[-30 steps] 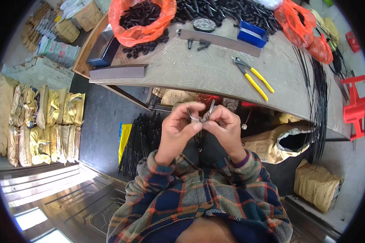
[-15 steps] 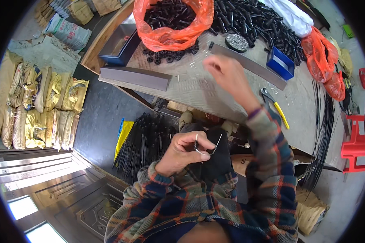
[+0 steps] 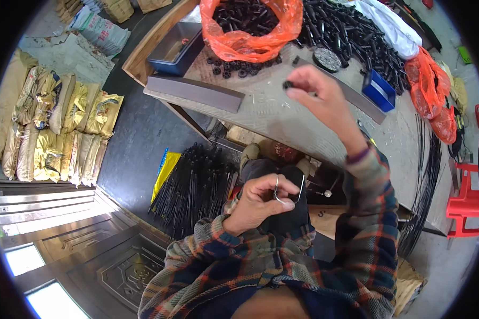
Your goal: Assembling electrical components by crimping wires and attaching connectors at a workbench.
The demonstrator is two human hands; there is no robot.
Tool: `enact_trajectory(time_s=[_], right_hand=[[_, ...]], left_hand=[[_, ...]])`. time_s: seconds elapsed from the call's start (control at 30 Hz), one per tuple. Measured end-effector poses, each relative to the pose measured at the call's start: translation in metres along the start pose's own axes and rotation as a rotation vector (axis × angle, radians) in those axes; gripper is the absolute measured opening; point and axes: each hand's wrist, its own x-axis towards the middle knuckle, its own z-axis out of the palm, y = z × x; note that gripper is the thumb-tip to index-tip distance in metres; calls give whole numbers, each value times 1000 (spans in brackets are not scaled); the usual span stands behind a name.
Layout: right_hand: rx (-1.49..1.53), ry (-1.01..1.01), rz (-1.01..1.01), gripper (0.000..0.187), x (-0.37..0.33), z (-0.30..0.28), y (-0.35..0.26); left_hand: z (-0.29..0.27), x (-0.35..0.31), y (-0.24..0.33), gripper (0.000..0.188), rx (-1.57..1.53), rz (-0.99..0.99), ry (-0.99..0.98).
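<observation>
My left hand (image 3: 261,204) is low in front of my lap, its thumb and fingers pinched on a bent metal wire (image 3: 302,189) with upright thin ends. Part of the wire is hidden by the fingers. Over the table, my right hand (image 3: 322,93) grips a small round black part (image 3: 288,85) between thumb and fingertips. Behind that hand lie a long grey strip (image 3: 362,98) and a round dish of small clear pieces (image 3: 327,58). Several small black rings (image 3: 234,67) are on the table beside the orange plastic bag (image 3: 234,45).
A grey angled strip (image 3: 194,93) lies along the table's front edge, below a dark bin (image 3: 170,64). Further right are a blue tray (image 3: 379,90) and heaped black tubes (image 3: 346,32). Bundled black rods (image 3: 194,186) stand below left; a red stool (image 3: 465,202) is at right.
My right hand now shows a small black part at its fingertips. The whole view has shifted slightly; the yellow-handled pliers are now mostly covered by my right arm. My left hand keeps the wire.
</observation>
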Motion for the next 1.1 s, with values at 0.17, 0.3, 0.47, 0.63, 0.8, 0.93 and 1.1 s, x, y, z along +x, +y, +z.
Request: enact_trajectory(time_s=[0.17,0.3,0.47,0.63,0.8,0.93,1.1], right_hand=[[216,-139,108,29,-74,-39,-76],[-14,-142,101,25,-111,-60,-105],[30,-58,129,19,-149,-72,-98],[58,-4,-9,10,-167,-80,-80],[118,-27,-46,10,-172,-85,-67],[182,-62,-104,9,-174,-87,-54],[184,14,-76,9,-173,-82,-53]], left_hand=[[36,15,4,26,-9,36,52],[63,22,-3,28,-115,-1,-15],[84,19,-16,27,-99,-27,-54],[95,18,-26,25,-55,6,-62],[106,18,-25,23,-56,-66,-18],[108,19,-31,23,-32,-80,-5],[106,22,-32,20,-37,1,-38]])
